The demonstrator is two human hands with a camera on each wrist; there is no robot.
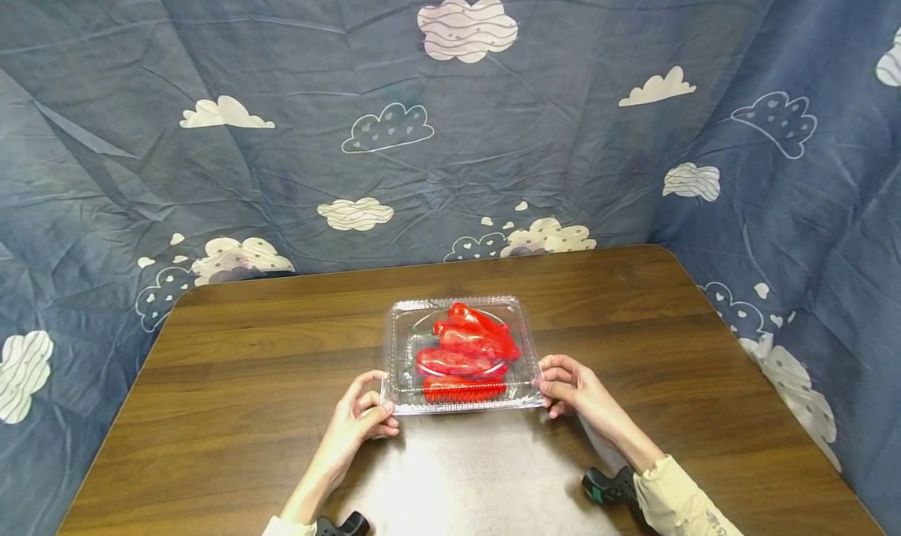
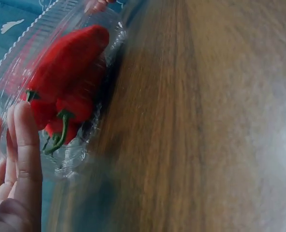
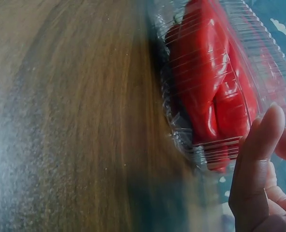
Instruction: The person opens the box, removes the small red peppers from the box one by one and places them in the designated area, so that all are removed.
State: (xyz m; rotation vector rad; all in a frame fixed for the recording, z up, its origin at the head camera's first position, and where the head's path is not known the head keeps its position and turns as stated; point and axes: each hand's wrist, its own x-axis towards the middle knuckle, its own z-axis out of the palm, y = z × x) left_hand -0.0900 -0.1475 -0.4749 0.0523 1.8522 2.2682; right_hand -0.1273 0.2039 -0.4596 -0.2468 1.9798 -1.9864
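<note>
A clear plastic clamshell box with a ridged rim sits near the middle of the table, its lid down. Inside lie several red peppers. My left hand pinches the near left corner of the box between thumb and fingers. At the near right corner, my right hand pinches the rim in the same way. Green stems show on the peppers in the left wrist view. Through the box's ridged wall, the right wrist view shows the glossy pepper sides.
The brown wood-grain table has rounded far corners. Behind it and at both sides hangs a blue cloth with white clouds. Dark wrist-worn devices sit below both hands. Bright glare lies on the near tabletop.
</note>
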